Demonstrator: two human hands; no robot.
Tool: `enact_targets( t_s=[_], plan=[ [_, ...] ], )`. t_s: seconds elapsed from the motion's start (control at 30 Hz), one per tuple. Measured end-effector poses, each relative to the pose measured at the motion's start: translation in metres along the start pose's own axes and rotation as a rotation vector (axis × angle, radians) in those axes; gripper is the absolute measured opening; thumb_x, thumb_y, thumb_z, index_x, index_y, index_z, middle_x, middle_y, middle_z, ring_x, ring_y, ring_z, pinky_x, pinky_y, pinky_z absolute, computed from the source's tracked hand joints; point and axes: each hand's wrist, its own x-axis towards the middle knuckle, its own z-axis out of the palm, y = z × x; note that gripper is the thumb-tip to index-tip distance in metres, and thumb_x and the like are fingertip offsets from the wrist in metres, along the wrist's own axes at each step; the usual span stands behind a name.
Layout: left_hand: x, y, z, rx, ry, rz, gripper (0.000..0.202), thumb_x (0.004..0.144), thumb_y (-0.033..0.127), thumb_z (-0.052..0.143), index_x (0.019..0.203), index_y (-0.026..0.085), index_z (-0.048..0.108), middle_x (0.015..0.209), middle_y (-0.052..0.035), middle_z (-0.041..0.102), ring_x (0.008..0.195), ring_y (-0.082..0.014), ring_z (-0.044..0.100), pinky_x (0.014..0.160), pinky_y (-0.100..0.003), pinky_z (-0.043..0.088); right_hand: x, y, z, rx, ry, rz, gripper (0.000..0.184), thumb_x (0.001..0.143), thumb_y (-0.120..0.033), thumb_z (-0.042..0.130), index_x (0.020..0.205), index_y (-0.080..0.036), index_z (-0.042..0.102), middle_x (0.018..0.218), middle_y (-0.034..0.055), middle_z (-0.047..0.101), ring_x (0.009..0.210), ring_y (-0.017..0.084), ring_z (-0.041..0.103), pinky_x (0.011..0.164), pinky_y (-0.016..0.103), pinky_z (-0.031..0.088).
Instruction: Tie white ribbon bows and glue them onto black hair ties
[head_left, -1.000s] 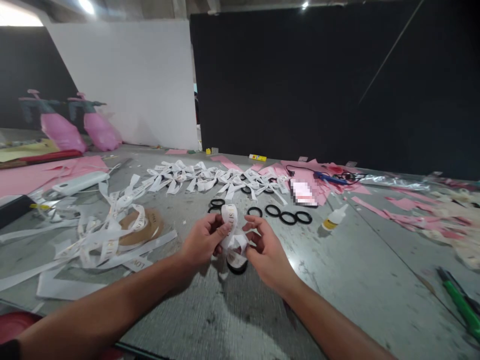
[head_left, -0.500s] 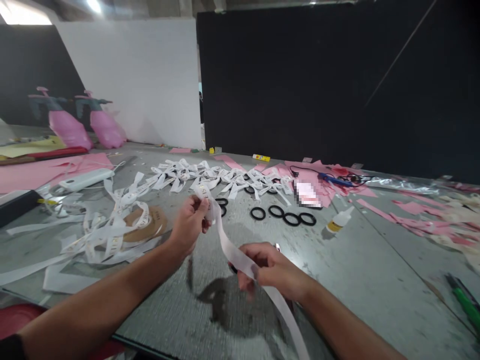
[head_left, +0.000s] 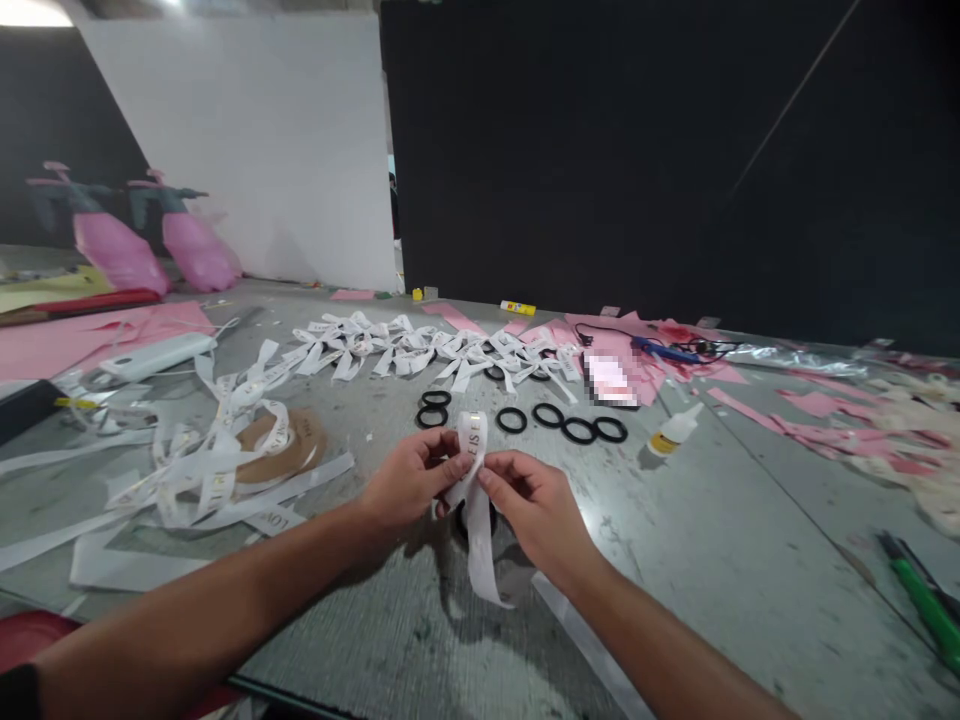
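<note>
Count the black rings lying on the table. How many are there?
6 clear ones: two stacked beyond the left hand, one in the middle, three in a row. More peek from under the white bows; some may be hidden.

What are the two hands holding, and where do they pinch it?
Both hands pinch a white printed ribbon near its looped top: the left hand from one side, the right hand from the other. Its loose tail hangs down toward the table.
</note>
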Motion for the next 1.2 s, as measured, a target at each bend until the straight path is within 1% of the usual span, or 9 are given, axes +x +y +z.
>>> enact_targets(
  t_s=[0.07, 0.17, 0.3, 0.37, 0.5, 0.7, 0.8, 0.97, 1.2],
  plan=[
    [-0.0002, 0.0009, 0.0005, 0.002, -0.013, -0.009, 0.036, 0.076, 0.046, 0.071, 0.090, 0.015, 0.062, 0.070, 0.0017, 0.057, 0.045, -0.0051, 0.044, 0.039, -0.018, 0.037, 0.0009, 0.0028, 0.0004, 0.020, 0.016, 0.008, 0.020, 0.082, -0.037, 0.064, 0.085, -0.017, 0.067, 0.077, 0.0023, 0.068, 0.068, 0.013, 0.059, 0.063, 0.025, 0.047],
    [-0.0016, 0.0009, 0.0021, 0.007, -0.008, -0.031, 0.033, 0.079, 0.047, 0.068, 0.085, 0.015, 0.061, 0.064, 0.0026, 0.055, 0.044, -0.0049, 0.043, 0.040, -0.018, 0.035, 0.0015, 0.0061, 0.0014, 0.037, 0.037, 0.012, 0.021, 0.082, -0.038, 0.065, 0.088, -0.017, 0.066, 0.078, 0.0022, 0.067, 0.070, 0.014, 0.059, 0.064, 0.026, 0.047],
    [-0.0026, -0.0006, 0.0033, 0.025, -0.002, -0.063, 0.035, 0.081, 0.049, 0.065, 0.079, 0.015, 0.056, 0.058, 0.0041, 0.052, 0.041, -0.0052, 0.042, 0.039, -0.018, 0.034, 0.0005, 0.0045, 0.0035, 0.124, -0.024, 0.005, 0.025, 0.082, -0.041, 0.065, 0.088, -0.018, 0.065, 0.076, 0.0013, 0.065, 0.069, 0.013, 0.057, 0.063, 0.026, 0.046],
    [-0.0022, -0.0013, 0.0031, 0.029, -0.008, -0.062, 0.037, 0.079, 0.050, 0.066, 0.076, 0.015, 0.055, 0.058, 0.0041, 0.052, 0.042, -0.0055, 0.043, 0.040, -0.019, 0.035, 0.0003, 0.0027, 0.0045, 0.145, -0.021, 0.010, 0.027, 0.081, -0.044, 0.066, 0.086, -0.018, 0.065, 0.073, 0.0007, 0.063, 0.067, 0.013, 0.056, 0.062, 0.026, 0.046],
    [-0.0006, -0.0036, 0.0020, 0.043, -0.020, -0.035, 0.036, 0.078, 0.050, 0.068, 0.077, 0.015, 0.058, 0.062, 0.0023, 0.054, 0.045, -0.0067, 0.045, 0.042, -0.020, 0.038, 0.0018, 0.0027, 0.0039, 0.079, 0.053, 0.033, 0.026, 0.079, -0.043, 0.068, 0.079, -0.017, 0.065, 0.068, 0.0004, 0.061, 0.063, 0.013, 0.055, 0.061, 0.027, 0.046],
    [-0.0009, -0.0049, 0.0018, -0.002, -0.045, -0.070, 0.033, 0.076, 0.046, 0.071, 0.080, 0.016, 0.060, 0.062, 0.0020, 0.056, 0.045, -0.0073, 0.048, 0.043, -0.020, 0.039, 0.0044, 0.0058, 0.0004, 0.098, 0.102, 0.033, 0.028, 0.077, -0.045, 0.070, 0.080, -0.017, 0.066, 0.070, 0.0013, 0.063, 0.065, 0.014, 0.056, 0.063, 0.028, 0.047],
    [-0.0010, -0.0041, 0.0014, 0.007, -0.058, -0.085, 0.033, 0.076, 0.047, 0.071, 0.076, 0.015, 0.060, 0.060, 0.0027, 0.053, 0.046, -0.0068, 0.047, 0.043, -0.019, 0.037, 0.0045, 0.0052, 0.0001, 0.105, 0.109, 0.039, 0.027, 0.076, -0.044, 0.070, 0.080, -0.017, 0.066, 0.070, 0.0010, 0.063, 0.065, 0.014, 0.056, 0.063, 0.028, 0.047],
    [0.0010, -0.0047, -0.0020, 0.059, -0.095, -0.059, 0.034, 0.076, 0.046, 0.071, 0.072, 0.014, 0.059, 0.059, 0.0018, 0.053, 0.048, -0.0073, 0.047, 0.045, -0.020, 0.035, 0.0050, 0.0050, -0.0009, 0.119, 0.129, 0.038, 0.026, 0.078, -0.043, 0.069, 0.082, -0.017, 0.066, 0.073, 0.0019, 0.065, 0.066, 0.015, 0.057, 0.065, 0.029, 0.048],
    [-0.0002, -0.0034, -0.0014, 0.063, -0.081, -0.076, 0.032, 0.077, 0.045, 0.070, 0.074, 0.015, 0.059, 0.056, 0.0016, 0.052, 0.046, -0.0075, 0.044, 0.044, -0.020, 0.032, 0.0046, 0.0057, -0.0018, 0.093, 0.107, 0.031, 0.025, 0.080, -0.042, 0.066, 0.084, -0.017, 0.067, 0.074, 0.0022, 0.067, 0.068, 0.015, 0.060, 0.066, 0.029, 0.050]
  ],
)
